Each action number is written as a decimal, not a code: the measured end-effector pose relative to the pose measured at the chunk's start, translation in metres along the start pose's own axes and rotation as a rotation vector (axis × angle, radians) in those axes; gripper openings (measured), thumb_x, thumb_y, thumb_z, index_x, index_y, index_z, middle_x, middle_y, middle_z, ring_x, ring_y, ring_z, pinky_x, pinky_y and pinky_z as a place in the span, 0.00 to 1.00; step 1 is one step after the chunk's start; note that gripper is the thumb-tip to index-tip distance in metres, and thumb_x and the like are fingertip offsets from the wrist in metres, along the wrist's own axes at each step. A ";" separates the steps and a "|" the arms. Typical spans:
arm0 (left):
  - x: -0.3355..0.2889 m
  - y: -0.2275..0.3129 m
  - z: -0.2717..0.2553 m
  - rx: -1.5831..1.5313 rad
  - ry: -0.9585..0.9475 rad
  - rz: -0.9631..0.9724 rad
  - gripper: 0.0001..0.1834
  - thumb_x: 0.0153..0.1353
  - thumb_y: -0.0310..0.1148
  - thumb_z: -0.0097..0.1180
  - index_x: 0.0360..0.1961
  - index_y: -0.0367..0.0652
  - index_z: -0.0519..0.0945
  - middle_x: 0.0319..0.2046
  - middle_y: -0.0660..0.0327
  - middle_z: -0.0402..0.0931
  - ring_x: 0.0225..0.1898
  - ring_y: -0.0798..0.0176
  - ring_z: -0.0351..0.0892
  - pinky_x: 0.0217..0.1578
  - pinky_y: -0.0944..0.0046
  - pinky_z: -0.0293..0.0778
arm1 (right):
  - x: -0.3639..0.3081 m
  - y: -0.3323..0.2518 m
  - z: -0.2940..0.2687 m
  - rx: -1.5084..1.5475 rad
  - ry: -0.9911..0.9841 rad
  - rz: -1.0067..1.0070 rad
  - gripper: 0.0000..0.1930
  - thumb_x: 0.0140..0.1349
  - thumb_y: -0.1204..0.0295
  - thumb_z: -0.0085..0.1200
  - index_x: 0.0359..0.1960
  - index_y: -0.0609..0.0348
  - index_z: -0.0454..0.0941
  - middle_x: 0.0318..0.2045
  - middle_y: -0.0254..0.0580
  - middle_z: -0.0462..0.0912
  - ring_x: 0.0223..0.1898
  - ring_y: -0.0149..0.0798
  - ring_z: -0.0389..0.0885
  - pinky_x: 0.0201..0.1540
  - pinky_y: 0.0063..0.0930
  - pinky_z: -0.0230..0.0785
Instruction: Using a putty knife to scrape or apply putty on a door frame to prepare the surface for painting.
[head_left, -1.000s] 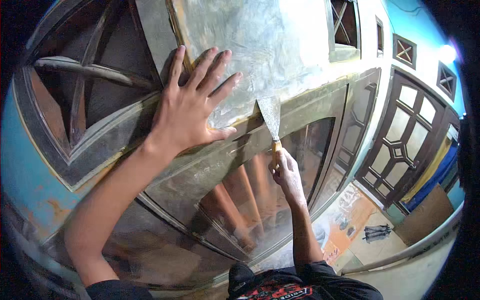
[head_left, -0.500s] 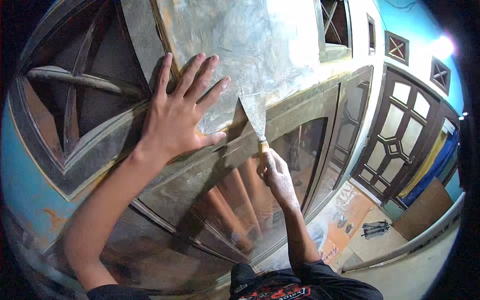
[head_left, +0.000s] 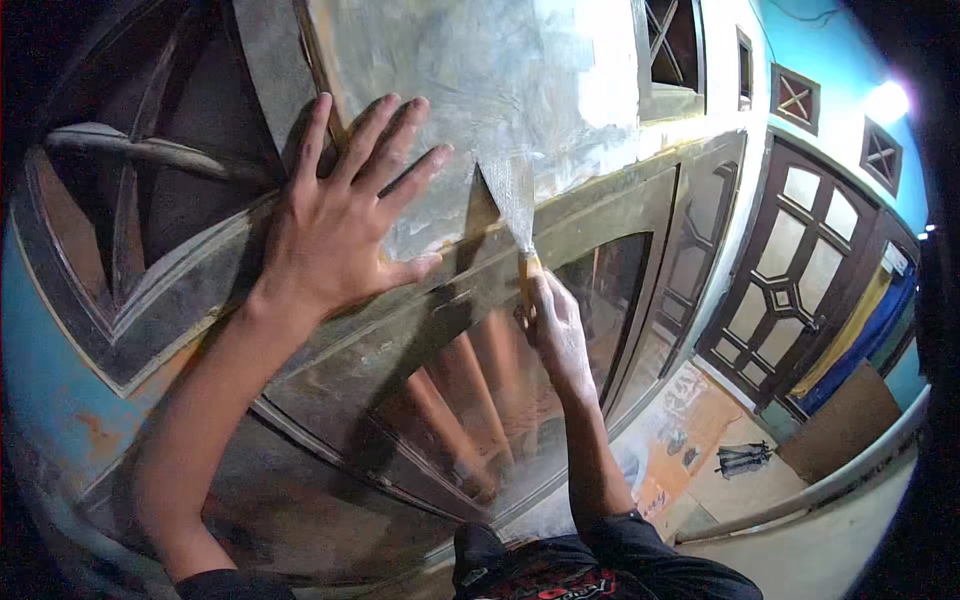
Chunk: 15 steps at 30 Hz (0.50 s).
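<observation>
My left hand (head_left: 335, 210) lies flat with spread fingers, across the brown wooden frame and the edge of the grey-white wall patch (head_left: 470, 90). My right hand (head_left: 556, 320) is closed round the yellowish handle of a putty knife (head_left: 515, 205). The wide metal blade points up and away from me, its far edge at the patched wall just above the frame. Pale dust coats the right hand. Below the blade runs the wooden window frame (head_left: 590, 215), with glass that mirrors orange-brown folds.
At the left is a window opening with crossed bars (head_left: 130, 150). A dark panelled door (head_left: 780, 280) stands to the right, beside hanging blue and yellow cloth (head_left: 860, 330) and a brown board (head_left: 840, 425). An orange sheet (head_left: 690, 450) and a dark folded object (head_left: 743, 460) lie on the floor.
My right hand and the putty knife have moved a little up along the wall. The left hand stays spread on the surface; the view has shifted slightly.
</observation>
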<state>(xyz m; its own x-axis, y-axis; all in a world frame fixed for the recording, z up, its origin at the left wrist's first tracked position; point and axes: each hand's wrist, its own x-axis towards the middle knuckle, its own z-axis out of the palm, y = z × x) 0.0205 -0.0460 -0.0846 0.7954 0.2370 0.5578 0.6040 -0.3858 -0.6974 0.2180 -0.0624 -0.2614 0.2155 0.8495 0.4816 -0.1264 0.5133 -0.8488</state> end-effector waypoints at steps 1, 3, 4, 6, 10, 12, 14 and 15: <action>-0.003 -0.002 -0.002 0.004 -0.011 0.000 0.46 0.45 0.65 0.58 0.65 0.58 0.66 0.71 0.60 0.50 0.73 0.59 0.43 0.70 0.37 0.34 | 0.006 -0.006 0.007 -0.009 0.028 0.001 0.19 0.71 0.52 0.41 0.34 0.55 0.71 0.21 0.25 0.61 0.21 0.20 0.57 0.22 0.15 0.49; -0.005 -0.004 -0.003 0.036 -0.017 0.005 0.45 0.46 0.64 0.57 0.65 0.58 0.66 0.71 0.60 0.49 0.73 0.59 0.43 0.71 0.37 0.34 | 0.019 0.001 0.011 0.004 0.039 -0.044 0.19 0.71 0.52 0.40 0.34 0.54 0.70 0.22 0.24 0.61 0.21 0.19 0.58 0.21 0.15 0.49; -0.005 -0.003 -0.003 0.049 -0.029 0.003 0.44 0.48 0.64 0.57 0.65 0.59 0.66 0.71 0.60 0.49 0.73 0.59 0.42 0.71 0.37 0.34 | 0.016 0.002 0.008 0.002 0.038 -0.044 0.19 0.71 0.52 0.40 0.34 0.54 0.70 0.22 0.24 0.61 0.21 0.19 0.58 0.21 0.15 0.49; -0.001 -0.001 -0.003 0.058 -0.031 0.003 0.43 0.48 0.64 0.56 0.65 0.59 0.66 0.71 0.61 0.49 0.73 0.60 0.42 0.71 0.37 0.34 | 0.001 0.005 -0.001 -0.047 0.036 0.057 0.21 0.73 0.56 0.39 0.29 0.60 0.68 0.19 0.29 0.63 0.22 0.24 0.62 0.26 0.21 0.57; -0.006 -0.004 0.005 0.065 -0.019 -0.010 0.43 0.48 0.64 0.56 0.65 0.59 0.67 0.71 0.62 0.48 0.73 0.60 0.42 0.71 0.38 0.33 | -0.016 0.008 0.001 0.020 0.003 0.119 0.19 0.73 0.56 0.41 0.30 0.59 0.68 0.20 0.28 0.64 0.22 0.22 0.61 0.25 0.20 0.57; -0.006 -0.006 0.003 0.087 -0.005 -0.006 0.44 0.47 0.64 0.57 0.65 0.60 0.66 0.72 0.62 0.48 0.73 0.61 0.41 0.71 0.39 0.33 | -0.005 -0.002 0.002 -0.030 -0.010 0.057 0.19 0.73 0.56 0.41 0.30 0.59 0.69 0.20 0.28 0.64 0.22 0.23 0.61 0.25 0.20 0.57; -0.006 -0.004 0.001 0.063 -0.017 -0.007 0.44 0.47 0.65 0.57 0.65 0.60 0.66 0.72 0.62 0.48 0.73 0.61 0.41 0.71 0.39 0.33 | 0.000 -0.007 0.006 -0.002 0.003 0.072 0.19 0.73 0.56 0.40 0.31 0.59 0.69 0.20 0.29 0.64 0.21 0.23 0.61 0.24 0.21 0.57; -0.005 -0.004 0.001 0.045 -0.026 -0.007 0.45 0.47 0.65 0.57 0.65 0.60 0.66 0.72 0.62 0.47 0.73 0.61 0.41 0.71 0.39 0.33 | 0.002 -0.006 0.007 -0.005 -0.007 0.075 0.19 0.73 0.56 0.40 0.31 0.59 0.70 0.20 0.29 0.64 0.21 0.23 0.61 0.24 0.21 0.57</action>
<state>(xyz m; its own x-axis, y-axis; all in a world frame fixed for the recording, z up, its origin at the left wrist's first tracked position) 0.0135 -0.0449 -0.0849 0.7917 0.2628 0.5514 0.6108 -0.3433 -0.7134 0.2125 -0.0624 -0.2536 0.1990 0.8863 0.4182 -0.1371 0.4478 -0.8836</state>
